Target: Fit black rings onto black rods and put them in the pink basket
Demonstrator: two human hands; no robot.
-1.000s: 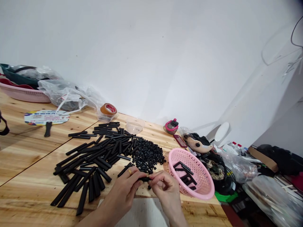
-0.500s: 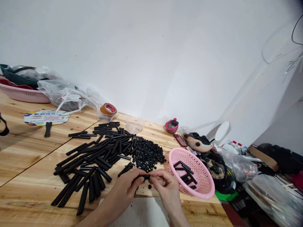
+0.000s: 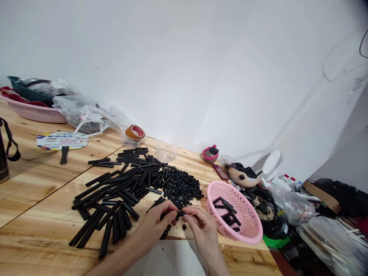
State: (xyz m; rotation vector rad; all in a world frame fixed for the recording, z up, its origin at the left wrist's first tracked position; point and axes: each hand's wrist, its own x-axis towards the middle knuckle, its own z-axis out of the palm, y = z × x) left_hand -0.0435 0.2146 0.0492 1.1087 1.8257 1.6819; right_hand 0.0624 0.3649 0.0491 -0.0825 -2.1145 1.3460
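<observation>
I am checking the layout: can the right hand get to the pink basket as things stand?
Probably yes. The right hand lies just beside the pink basket, with nothing between them. It and the left hand pinch a small black piece, though.

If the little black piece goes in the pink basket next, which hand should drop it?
Probably the right hand. Both hands pinch the black piece, but the right hand is beside the pink basket, while the left hand would have to cross over it.
</observation>
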